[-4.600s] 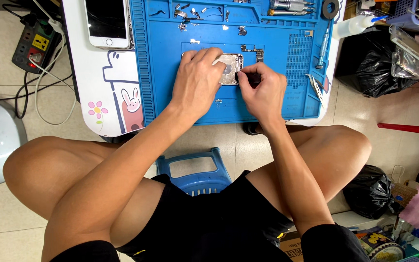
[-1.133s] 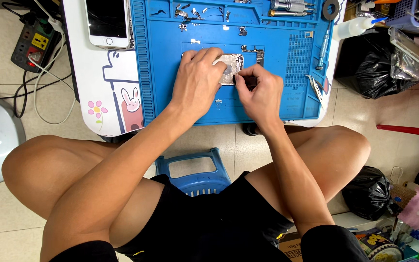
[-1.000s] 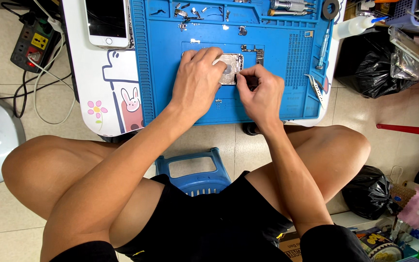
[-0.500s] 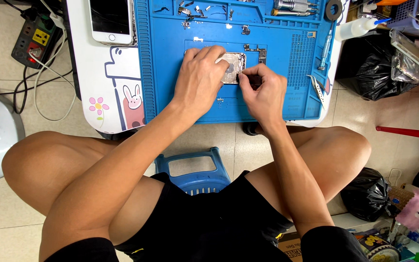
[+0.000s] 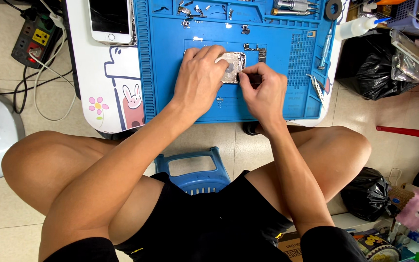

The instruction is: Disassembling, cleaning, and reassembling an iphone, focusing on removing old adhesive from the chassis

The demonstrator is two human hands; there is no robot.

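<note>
The left hand (image 5: 201,80) lies flat with its fingers curled over the top edge of a small silver metal phone part (image 5: 232,67), pinning it to the blue silicone repair mat (image 5: 170,73). The right hand (image 5: 264,90) has thumb and forefinger pinched together at the part's right edge; they seem to grip a thin dark tool, though it is too small to make out for certain. The part sits near the middle of the mat, in the same place as a few seconds ago. Both hands have stayed almost exactly where they were; only the right fingertips shift slightly at that edge, so the work looks like slow, fine handling rather than anything being lifted away.

Around the hands, loose small metal pieces (image 5: 254,47) lie just above the part. A white smartphone (image 5: 111,21) rests face up on the white table (image 5: 107,97) to the left of the mat. Metal tweezers (image 5: 317,87) lie at the mat's right side. The person sits on a blue plastic stool (image 5: 193,167).
</note>
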